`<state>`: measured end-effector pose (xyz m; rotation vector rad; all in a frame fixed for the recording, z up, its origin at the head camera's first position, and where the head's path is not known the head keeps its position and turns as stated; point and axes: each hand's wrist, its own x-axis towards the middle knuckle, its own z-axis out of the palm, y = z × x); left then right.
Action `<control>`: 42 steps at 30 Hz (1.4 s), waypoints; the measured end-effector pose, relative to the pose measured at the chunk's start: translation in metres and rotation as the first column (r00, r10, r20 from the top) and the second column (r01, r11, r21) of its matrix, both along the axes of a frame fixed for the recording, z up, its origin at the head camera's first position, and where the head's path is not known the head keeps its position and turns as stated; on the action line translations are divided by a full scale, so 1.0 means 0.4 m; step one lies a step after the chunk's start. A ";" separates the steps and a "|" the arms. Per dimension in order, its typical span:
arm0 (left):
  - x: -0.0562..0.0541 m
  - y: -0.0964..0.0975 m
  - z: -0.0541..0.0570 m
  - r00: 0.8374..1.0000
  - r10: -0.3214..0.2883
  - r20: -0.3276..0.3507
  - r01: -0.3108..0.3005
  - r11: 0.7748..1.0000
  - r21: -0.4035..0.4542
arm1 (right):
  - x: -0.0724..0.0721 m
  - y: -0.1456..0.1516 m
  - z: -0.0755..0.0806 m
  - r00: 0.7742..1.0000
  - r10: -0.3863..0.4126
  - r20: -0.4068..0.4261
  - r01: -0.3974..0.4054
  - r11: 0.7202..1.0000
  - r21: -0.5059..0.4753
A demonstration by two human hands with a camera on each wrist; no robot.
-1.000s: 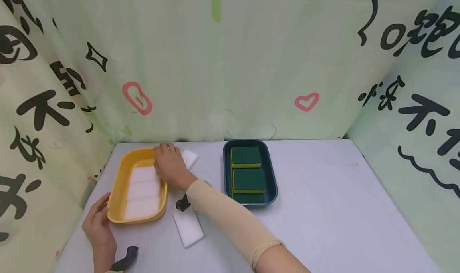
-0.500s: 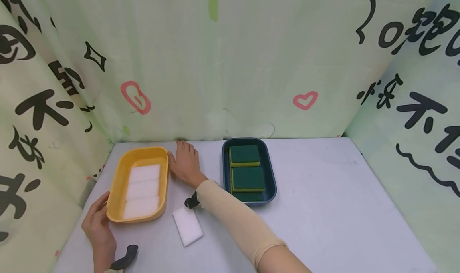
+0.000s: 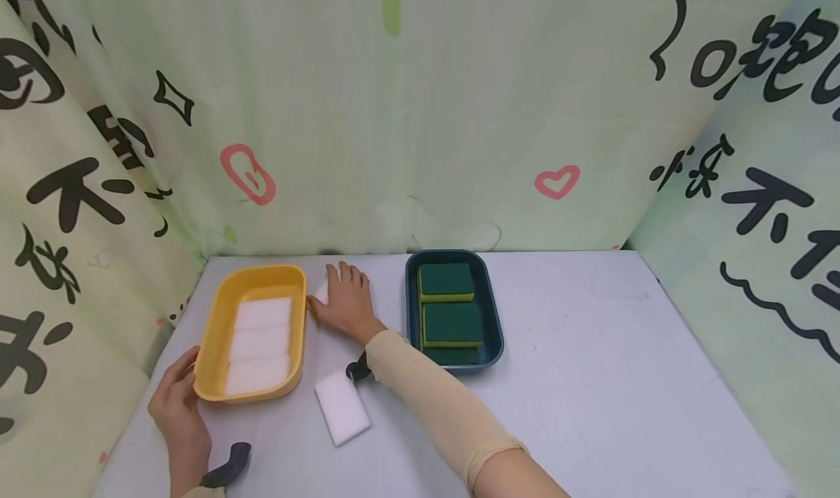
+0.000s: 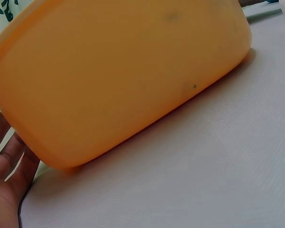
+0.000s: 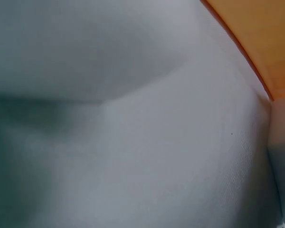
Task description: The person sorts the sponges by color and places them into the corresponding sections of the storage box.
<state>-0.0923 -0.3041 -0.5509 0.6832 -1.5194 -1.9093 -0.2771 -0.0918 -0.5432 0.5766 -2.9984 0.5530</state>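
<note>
In the head view, a yellow tray [image 3: 298, 337] on the left holds a row of white sponge blocks [image 3: 259, 345]. My left hand [image 3: 179, 410] is at the tray's near-left corner; in the left wrist view its fingers [image 4: 12, 152] lie spread against the tray's orange-looking wall [image 4: 123, 85]. My right hand [image 3: 348, 305] is just right of the tray, fingers spread over another white sponge [image 3: 321, 292], mostly hidden beneath it. A pale block edge [image 5: 281, 126] shows beside the tray in the right wrist view. One loose white sponge [image 3: 343, 409] lies nearer, below my right wrist.
A dark blue tray [image 3: 496, 330] stands right of my right forearm, with several green-and-yellow sponges [image 3: 453, 323] in it. The white tabletop [image 3: 590, 381] extends to the right. Printed curtains [image 3: 459, 119] hang along the back and both sides.
My right hand has left the yellow tray's right rim and moved right, over the white sponge beside it, then drawn back slightly. My left hand stays at the tray.
</note>
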 end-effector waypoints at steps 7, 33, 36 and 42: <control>-0.001 -0.005 -0.007 1.000 0.001 -0.002 -0.001 1.000 -0.001 | 0.010 0.008 0.004 1.000 0.028 -0.008 -0.027 0.997 0.069; -0.005 0.000 0.005 1.000 0.005 -0.028 -0.004 1.000 0.023 | -0.010 0.077 0.119 0.990 0.039 0.137 -0.036 0.999 -0.029; -0.006 0.003 0.003 1.000 0.007 -0.029 -0.006 0.999 0.037 | -0.017 0.091 0.137 0.982 0.037 0.183 -0.026 0.998 -0.061; -0.004 0.004 0.002 0.999 0.012 -0.035 -0.010 0.999 0.042 | -0.024 0.113 0.167 0.967 0.064 0.247 -0.040 0.994 -0.103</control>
